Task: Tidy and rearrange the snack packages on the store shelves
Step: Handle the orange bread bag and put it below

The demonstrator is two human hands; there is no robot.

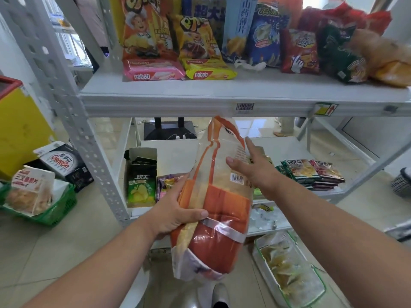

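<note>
Green basket [55, 210] w/ a snack bag sits on floor at left, beside the white shelf post [73, 112]. L hand [175, 214] grips the big orange bag [220, 218] at its side, held upright in front of lower shelf [178, 152], top near upper shelf edge. R hand [249, 167] lies flat on bag's upper right, fingers straight; small packs [311, 172] stacked further right.

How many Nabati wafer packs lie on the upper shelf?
2: a pink Nabati pack at the front left, and a yellow Nabati pack beside it on its right. More may be hidden behind the standing bags.

Bright, even daylight with soft shadows; wide-angle bending at the edges, and slight blur on the top-right packages [378, 56].
</note>
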